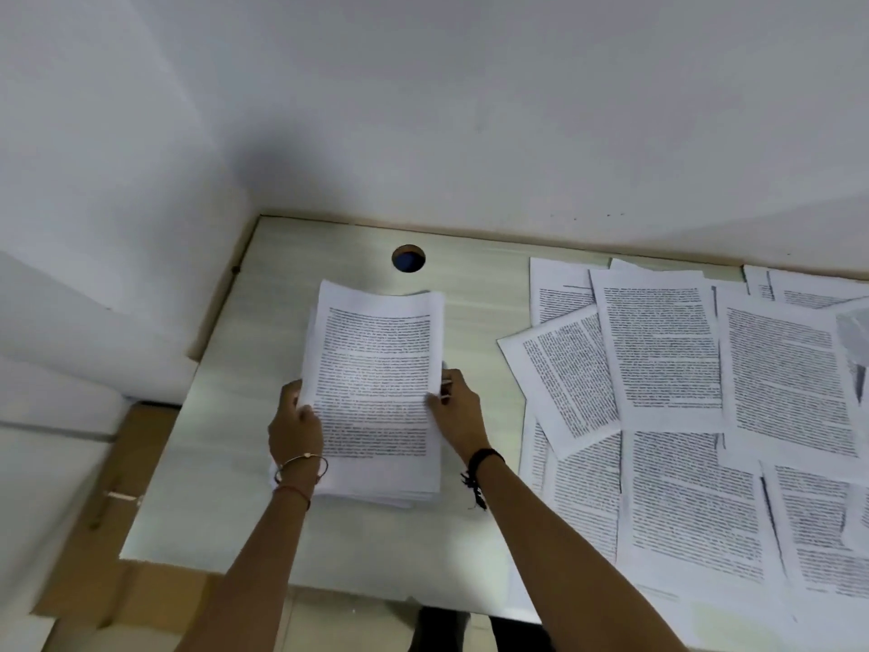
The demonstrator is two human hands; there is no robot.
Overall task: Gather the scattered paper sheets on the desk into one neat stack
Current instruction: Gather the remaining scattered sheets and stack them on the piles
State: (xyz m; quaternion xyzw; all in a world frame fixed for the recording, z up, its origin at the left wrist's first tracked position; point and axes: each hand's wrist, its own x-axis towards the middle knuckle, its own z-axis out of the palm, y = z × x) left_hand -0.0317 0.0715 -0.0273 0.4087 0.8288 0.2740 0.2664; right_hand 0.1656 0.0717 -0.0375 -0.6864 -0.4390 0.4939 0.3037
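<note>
Between two bare hands near the left end of the bench (225, 463), a partly gathered stack (376, 369) of printed sheets is being squared up. The left hand (295, 428) clamps the stack's left edge, thumb over the top page, while the right hand (455, 407) pinches the opposite edge, so each grip is closed on the paper. The far end of the stack rises off the surface beyond the hands and its near end rests on the bench below the wrists, where lower pages fan out unevenly. Well to the right of the right-hand grip, the scattered sheets (696, 407) lie overlapping at odd angles across the rest of the bench, so the job looks far from finished. A round cable hole (408, 258) sits just beyond the stack's far edge. The step in hand appears to be aligning what is collected; the next move likely calls for freeing the right hand to reach across for another loose page, with the left steadying the pile.
</note>
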